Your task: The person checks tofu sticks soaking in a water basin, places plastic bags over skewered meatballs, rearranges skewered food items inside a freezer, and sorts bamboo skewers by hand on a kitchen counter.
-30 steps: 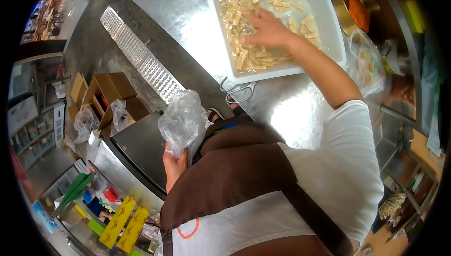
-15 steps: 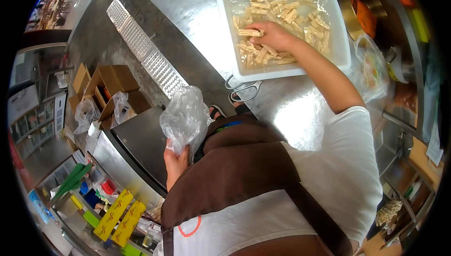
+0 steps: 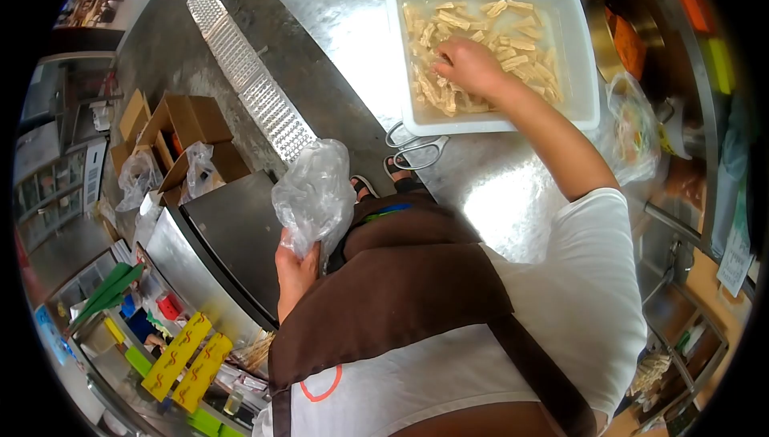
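Note:
A white plastic tub holds cut beancurd sticks in cloudy water. My right hand is down among them at the tub's left half, fingers curled closed. Whether a piece is inside those fingers is hidden. In my left hand is a crumpled clear plastic bag, gripped from below, close to my brown apron. Scissors with grey handles lie beside the tub's near left corner, their blades hidden by it.
The tub stands on a steel counter. A clear bag of food and a brass-coloured pan sit to its right. Down left are a dark-topped steel unit, an open cardboard box and a metal floor grating.
My right hand has turned and lowered into the beancurd sticks; the piece visible in its fingers before is no longer seen there. My left hand still grips the bag. The view has shifted slightly.

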{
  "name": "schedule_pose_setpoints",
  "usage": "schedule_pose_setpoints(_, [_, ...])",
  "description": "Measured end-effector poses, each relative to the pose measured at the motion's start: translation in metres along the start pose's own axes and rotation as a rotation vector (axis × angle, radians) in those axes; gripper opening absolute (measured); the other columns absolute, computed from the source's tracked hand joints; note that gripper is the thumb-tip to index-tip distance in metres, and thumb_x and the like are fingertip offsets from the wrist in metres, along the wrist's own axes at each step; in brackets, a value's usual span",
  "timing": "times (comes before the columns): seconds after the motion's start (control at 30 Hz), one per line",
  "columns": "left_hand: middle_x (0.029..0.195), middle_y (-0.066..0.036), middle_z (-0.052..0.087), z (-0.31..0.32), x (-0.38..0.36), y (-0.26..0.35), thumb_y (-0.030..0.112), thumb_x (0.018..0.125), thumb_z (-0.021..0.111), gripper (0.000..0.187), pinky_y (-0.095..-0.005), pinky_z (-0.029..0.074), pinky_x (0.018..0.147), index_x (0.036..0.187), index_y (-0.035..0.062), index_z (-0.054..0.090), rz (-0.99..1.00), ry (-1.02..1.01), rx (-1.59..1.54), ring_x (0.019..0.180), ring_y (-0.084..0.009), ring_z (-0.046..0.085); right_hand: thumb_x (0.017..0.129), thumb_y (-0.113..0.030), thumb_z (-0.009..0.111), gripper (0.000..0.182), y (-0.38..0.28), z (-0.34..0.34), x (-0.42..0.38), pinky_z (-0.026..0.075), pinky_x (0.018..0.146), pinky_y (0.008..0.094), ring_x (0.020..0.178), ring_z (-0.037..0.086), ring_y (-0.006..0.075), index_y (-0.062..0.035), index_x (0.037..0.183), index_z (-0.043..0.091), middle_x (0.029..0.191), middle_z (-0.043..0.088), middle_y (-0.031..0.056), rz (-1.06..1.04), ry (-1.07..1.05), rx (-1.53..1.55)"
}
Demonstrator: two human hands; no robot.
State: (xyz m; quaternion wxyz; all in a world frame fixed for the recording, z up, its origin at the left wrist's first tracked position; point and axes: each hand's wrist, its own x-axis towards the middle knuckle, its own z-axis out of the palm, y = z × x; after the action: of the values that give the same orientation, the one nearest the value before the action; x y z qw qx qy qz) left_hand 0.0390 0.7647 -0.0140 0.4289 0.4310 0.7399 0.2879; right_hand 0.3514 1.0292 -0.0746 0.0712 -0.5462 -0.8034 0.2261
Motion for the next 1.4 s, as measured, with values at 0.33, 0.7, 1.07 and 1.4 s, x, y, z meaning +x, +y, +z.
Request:
schedule_pose_setpoints(0.33, [0.092,-0.013,0.062,0.0,-0.004,-0.009,0.002,0.078,0.058,0.029,-0.0283,0.043,0.077,0.107,-0.001,0.053,0.03,0.051,-0.014,0.086,-0.018,0.058,0.081,-0.015,0.049,0.017,-0.001,0.013,0.01,0.044,0.076,0.0427,0.086,0.057,0.0353,-0.0042,0.09,0.058,0.091,0.059,0.0188,-0.009,-0.131,-0.025])
schedule_pose_setpoints(0.7, [0.093,-0.013,0.062,0.002,-0.004,0.001,0.002,0.079,0.058,0.027,-0.0282,0.043,0.076,0.105,-0.001,0.054,0.016,0.063,-0.05,0.086,-0.0182,0.058,0.08,-0.018,0.057,0.015,0.007,0.004,0.002,0.044,0.068,0.0409,0.073,0.058,0.0321,-0.0039,0.083,0.059,0.076,0.06,0.0161,0.125,0.038,0.318])
schedule_pose_setpoints(1.07, [0.092,-0.012,0.061,0.005,-0.008,-0.003,0.0,0.077,0.057,0.027,-0.0279,0.043,0.076,0.104,-0.0011,0.054,0.068,0.053,-0.027,0.085,-0.0179,0.057,0.079,-0.028,0.057,0.028,0.035,-0.016,0.012,0.042,0.082,0.04,0.096,0.052,0.0298,-0.007,0.097,0.062,0.097,0.058,0.0133,0.077,0.347,-0.105])
schedule_pose_setpoints(1.4, [0.094,-0.012,0.061,0.004,-0.016,-0.001,-0.001,0.077,0.057,0.03,-0.0271,0.042,0.079,0.106,-0.0002,0.053,0.02,0.037,0.003,0.089,-0.0169,0.056,0.081,-0.018,0.054,0.017,0.013,0.014,0.056,0.043,0.076,0.0415,0.087,0.054,0.0333,-0.0036,0.088,0.06,0.088,0.059,0.0168,-0.04,0.069,-0.127])
